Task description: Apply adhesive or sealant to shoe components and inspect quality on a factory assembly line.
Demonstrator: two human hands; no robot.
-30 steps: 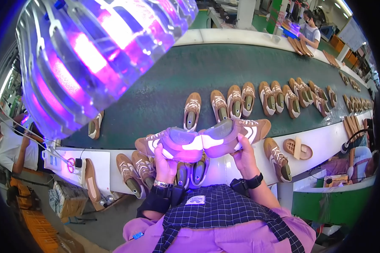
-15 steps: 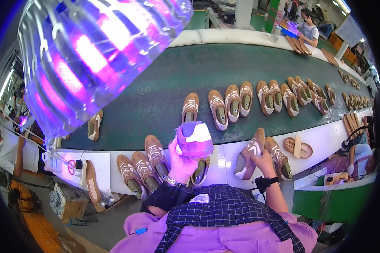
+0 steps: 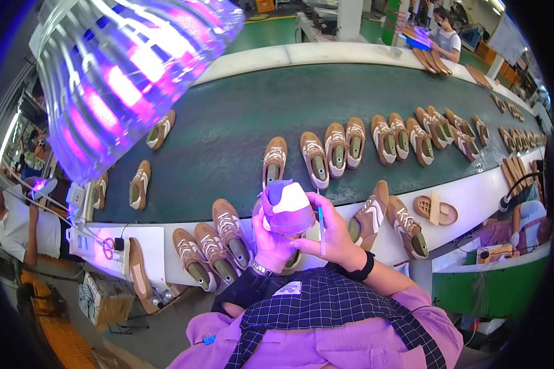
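Note:
My left hand [image 3: 269, 241] is closed around a brown shoe [image 3: 290, 222], held up with its white-patched heel toward me under purple light. Close against the shoe's right side is my right hand [image 3: 335, 237]. Its fingers hold a slim blue-and-white pen-like stick [image 3: 321, 229], whose exact kind I cannot make out. To the right, a brown sneaker [image 3: 372, 215] leans on the white ledge beside another laced sneaker [image 3: 406, 227]. Several more sneakers [image 3: 200, 251] stand by my left wrist, and one [image 3: 275, 161] sits just beyond the held shoe.
A large finned lamp [image 3: 129, 92] glows purple at the upper left. Across the green conveyor belt [image 3: 228, 123] runs a row of sneakers [image 3: 335, 147]. Loose soles [image 3: 436, 210] lie on the right ledge. Co-workers [image 3: 446, 40] sit at the far right, right and left.
My right hand has left the sneaker on the right ledge and come to the held shoe, the blue-and-white stick now showing in it. The view has shifted, showing more belt at left.

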